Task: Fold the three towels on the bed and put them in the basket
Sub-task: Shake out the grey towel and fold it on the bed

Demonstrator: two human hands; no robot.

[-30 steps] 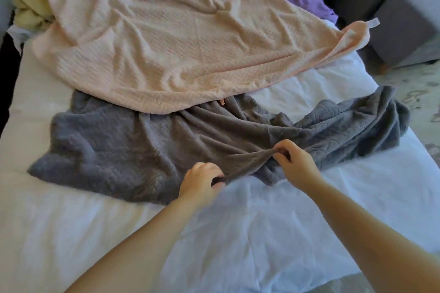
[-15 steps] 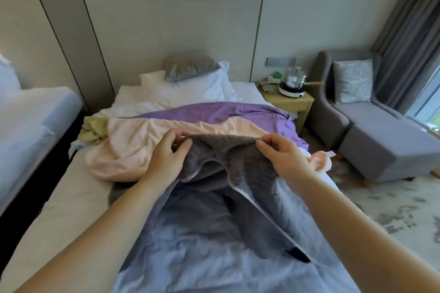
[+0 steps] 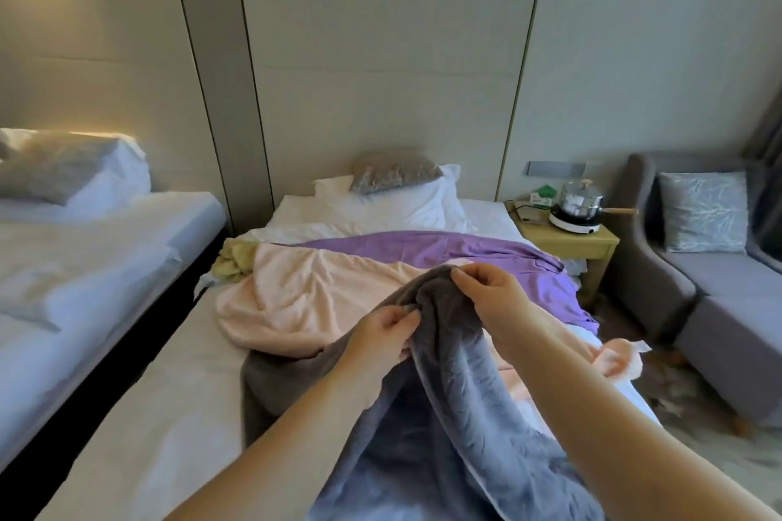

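I hold the grey towel (image 3: 440, 415) up off the bed; it hangs in folds toward me. My left hand (image 3: 381, 334) pinches its upper edge on the left, and my right hand (image 3: 491, 292) pinches the top of the edge just to the right. Behind it the pink towel (image 3: 304, 300) lies spread and rumpled across the bed, with one corner trailing off the right side. Farther back lies the purple towel (image 3: 431, 245). No basket is in view.
The bed (image 3: 169, 372) has white sheets and pillows (image 3: 381, 207) at the headboard. A yellow-green cloth (image 3: 235, 262) lies at its left edge. A second bed (image 3: 84, 266) stands left, a nightstand (image 3: 567, 241) with a pot and a grey armchair (image 3: 711, 288) right.
Both hands have lifted the grey towel from flat on the bed up in front of me, then drawn closer together along its edge. My view has tilted up to the room.
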